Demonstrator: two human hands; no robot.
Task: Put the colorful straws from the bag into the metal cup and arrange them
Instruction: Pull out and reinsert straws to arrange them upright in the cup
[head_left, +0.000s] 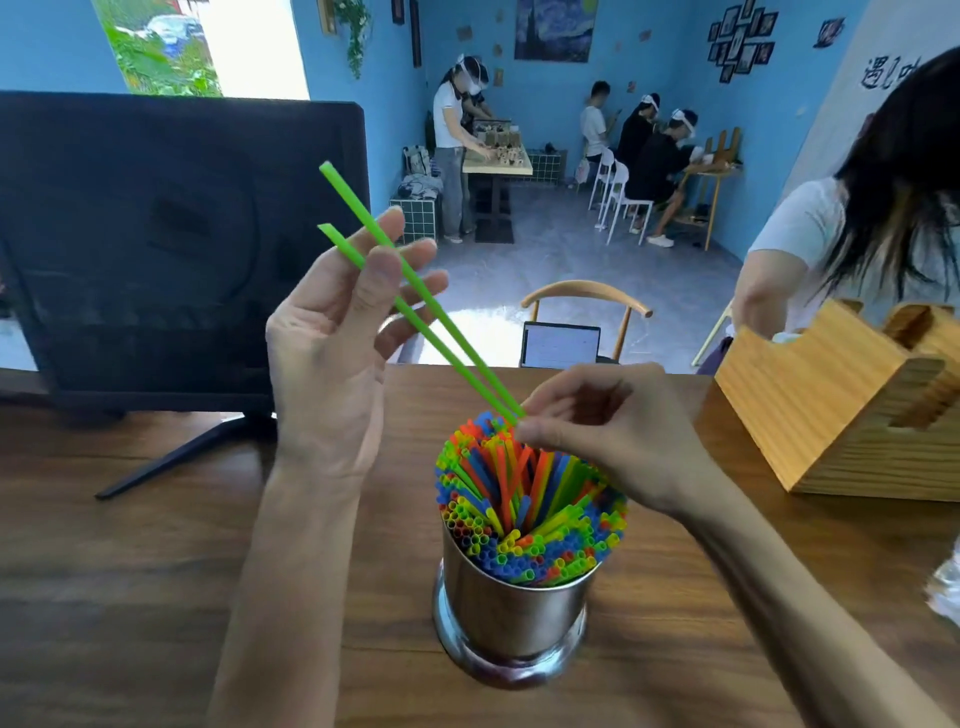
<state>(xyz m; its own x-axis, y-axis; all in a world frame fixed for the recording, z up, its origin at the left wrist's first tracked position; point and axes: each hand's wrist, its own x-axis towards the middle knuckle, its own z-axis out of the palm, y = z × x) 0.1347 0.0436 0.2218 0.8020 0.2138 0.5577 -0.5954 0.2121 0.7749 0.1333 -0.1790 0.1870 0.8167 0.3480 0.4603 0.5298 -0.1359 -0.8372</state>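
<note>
A shiny metal cup stands on the wooden table near its front, packed with several colorful straws that fan out above its rim. Two green straws slant up to the left from above the cup. My right hand pinches their lower ends just over the bundle. My left hand is raised to the left of the cup, and its thumb and fingers hold the upper part of the two green straws. A bit of clear plastic, perhaps the bag, shows at the right edge.
A black monitor on a stand fills the back left of the wooden table. A wooden holder block sits at the back right. Beside it, a person in a white shirt leans in. A wooden chair and other people are farther off.
</note>
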